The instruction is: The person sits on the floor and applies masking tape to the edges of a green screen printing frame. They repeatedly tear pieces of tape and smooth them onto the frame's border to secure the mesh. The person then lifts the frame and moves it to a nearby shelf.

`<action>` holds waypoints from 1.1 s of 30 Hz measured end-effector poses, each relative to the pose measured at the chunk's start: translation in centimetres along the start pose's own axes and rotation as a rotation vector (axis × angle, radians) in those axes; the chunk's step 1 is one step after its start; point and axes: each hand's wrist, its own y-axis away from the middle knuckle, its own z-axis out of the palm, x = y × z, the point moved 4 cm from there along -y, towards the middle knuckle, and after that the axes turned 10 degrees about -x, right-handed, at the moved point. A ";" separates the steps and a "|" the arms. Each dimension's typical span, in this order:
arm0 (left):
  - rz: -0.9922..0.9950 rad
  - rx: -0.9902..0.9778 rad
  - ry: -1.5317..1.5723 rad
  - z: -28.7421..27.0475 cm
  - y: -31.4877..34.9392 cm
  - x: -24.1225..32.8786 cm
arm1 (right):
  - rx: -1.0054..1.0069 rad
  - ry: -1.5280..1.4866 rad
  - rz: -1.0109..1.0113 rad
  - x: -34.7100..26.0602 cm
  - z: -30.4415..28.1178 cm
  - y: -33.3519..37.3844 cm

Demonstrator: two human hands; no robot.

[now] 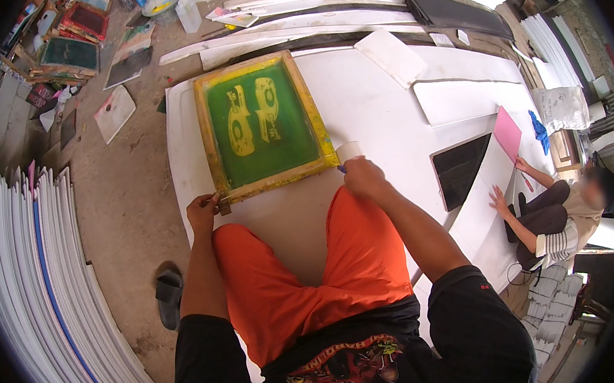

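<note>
A silk-screen printing frame [211, 138] with green mesh and yellow lettering areas lies on white sheets in front of my knees. Its wooden rim is stained yellow. At the near left corner, my left hand [202, 214] is closed, its fingertips gripping the rim beside a small brown block [225, 208]. By the near right corner, my right hand [365, 178] is closed around a small blue item [342, 168], mostly hidden by the fingers. A pale white piece [349, 150] shows just beyond that hand; whether it is held, I cannot tell.
Another person [584, 204] sits at the right, hands by a pink sheet [508, 135]. A black panel [462, 171] lies between us. Long white strips [296, 32] lie beyond the frame. Stacked sheets [36, 281] stand at left; a dark sandal [170, 298] is on the floor.
</note>
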 end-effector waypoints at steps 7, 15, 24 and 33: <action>0.041 0.032 -0.047 0.1 0.6 1.4 | 0.176 -0.423 0.018 3.1 -4.6 -1.9; 0.078 0.163 0.140 -1.4 1.2 0.8 | 0.095 -0.400 0.130 8.2 -1.4 -5.4; 0.118 0.111 0.207 -1.4 3.3 7.4 | 0.395 -0.235 0.176 12.8 2.5 -3.2; 0.258 -0.017 0.017 -1.5 6.4 18.4 | 0.610 0.024 -0.102 7.8 3.1 -3.6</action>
